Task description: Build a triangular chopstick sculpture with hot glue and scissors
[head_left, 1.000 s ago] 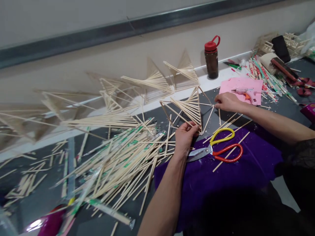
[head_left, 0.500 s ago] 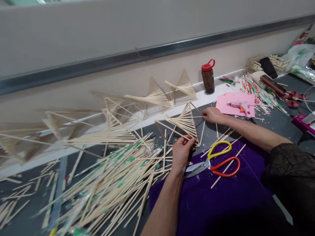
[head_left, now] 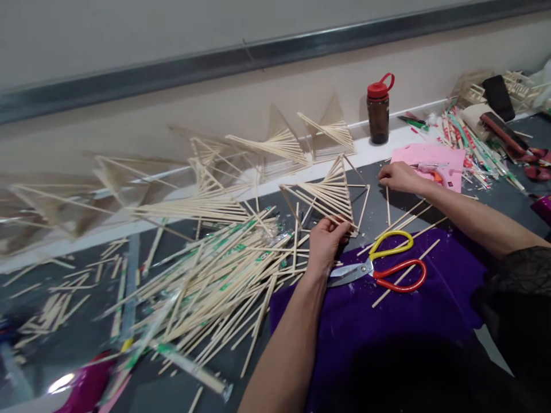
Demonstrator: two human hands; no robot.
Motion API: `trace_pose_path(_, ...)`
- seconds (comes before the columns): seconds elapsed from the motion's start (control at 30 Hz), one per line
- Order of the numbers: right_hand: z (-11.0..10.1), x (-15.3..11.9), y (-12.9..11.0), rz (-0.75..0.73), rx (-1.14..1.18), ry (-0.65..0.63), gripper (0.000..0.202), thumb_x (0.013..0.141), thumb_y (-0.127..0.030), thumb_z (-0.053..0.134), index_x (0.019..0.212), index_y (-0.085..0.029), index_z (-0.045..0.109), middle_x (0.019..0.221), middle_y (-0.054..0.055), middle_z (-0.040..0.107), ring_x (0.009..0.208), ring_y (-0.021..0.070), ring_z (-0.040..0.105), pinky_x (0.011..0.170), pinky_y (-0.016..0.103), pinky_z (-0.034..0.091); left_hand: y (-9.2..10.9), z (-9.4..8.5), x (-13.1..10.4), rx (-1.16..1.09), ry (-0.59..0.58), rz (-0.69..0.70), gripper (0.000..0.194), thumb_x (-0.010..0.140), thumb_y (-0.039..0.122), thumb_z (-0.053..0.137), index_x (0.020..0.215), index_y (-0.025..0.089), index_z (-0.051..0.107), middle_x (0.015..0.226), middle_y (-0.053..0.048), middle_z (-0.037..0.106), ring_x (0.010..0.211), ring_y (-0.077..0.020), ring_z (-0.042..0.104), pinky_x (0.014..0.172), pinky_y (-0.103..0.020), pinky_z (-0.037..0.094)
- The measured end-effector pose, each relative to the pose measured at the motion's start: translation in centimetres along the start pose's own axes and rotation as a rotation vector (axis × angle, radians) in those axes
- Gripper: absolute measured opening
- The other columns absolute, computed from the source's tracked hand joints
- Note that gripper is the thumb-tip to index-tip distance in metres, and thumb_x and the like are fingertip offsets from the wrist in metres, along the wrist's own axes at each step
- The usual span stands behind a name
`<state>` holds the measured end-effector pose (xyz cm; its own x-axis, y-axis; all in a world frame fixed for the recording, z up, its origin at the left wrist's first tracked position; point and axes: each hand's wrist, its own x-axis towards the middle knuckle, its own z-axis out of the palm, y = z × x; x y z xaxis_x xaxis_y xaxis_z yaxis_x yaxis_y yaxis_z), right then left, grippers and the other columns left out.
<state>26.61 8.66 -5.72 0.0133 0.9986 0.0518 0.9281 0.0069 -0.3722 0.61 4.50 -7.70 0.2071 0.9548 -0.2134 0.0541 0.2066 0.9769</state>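
My left hand pinches the lower corner of a twisted frame of thin wooden sticks, which stands tilted on the dark table. My right hand is to the right of that frame, apart from it, with its fingers curled together. Whatever those fingertips hold, if anything, is hidden. A single wooden stick runs down from just below the right fingers. Scissors with one yellow and one red handle lie partly spread on a purple cloth, beside my left wrist.
Left of my left arm lies a large pile of sticks, some in plastic wrappers. Several similar frames line the wall. A red-capped bottle stands behind. A pink glue gun lies on a pink sheet, partly behind my right hand.
My right hand has drawn away to the right from the frame's right corner. My left hand keeps its hold at the lower corner. The view has shifted slightly left and down.
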Motion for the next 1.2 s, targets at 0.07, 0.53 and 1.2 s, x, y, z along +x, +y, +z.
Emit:
trace_pose_path(0.07,0.0,-0.3,0.1,-0.006,0.005,0.0,0.03,0.081,-0.022,0.056,0.102,-0.014,0.077,0.1,0.01,0.076,0.094,0.0226,0.068,0.078,0.029,0.047,0.0,0.0,0.0,-0.004,0.004,-0.003,0.033,0.057,0.033,0.078,0.082,0.015,0.066,0.07,-0.002,0.07,0.061,-0.0127,0.063,0.049,-0.019,0.043)
trace_pose_path(0.53,-1.1,-1.8,-0.1,0.012,0.06,0.008,0.029,0.083,-0.019,0.055,0.102,-0.013,0.077,0.095,0.009,0.076,0.08,0.0182,0.067,0.076,0.028,0.045,1.8,-2.1,0.0,0.11,-0.05,-0.09,0.038,0.054,0.04,0.079,0.081,0.015,0.07,0.077,-0.008,0.073,0.065,-0.0164,0.066,0.05,-0.023,0.048)
trace_pose_path(1.2,-5.0,2.1,1.1,0.24,0.127,0.355,0.04,0.091,-0.042,0.045,0.089,-0.013,0.072,0.086,0.009,0.072,0.082,0.021,0.065,0.073,0.029,0.044,1.8,-4.6,-1.7,0.428,0.275,0.334,0.026,0.076,0.047,0.064,0.075,0.022,0.07,0.058,0.0,0.066,0.053,-0.0151,0.059,0.057,-0.025,0.046)
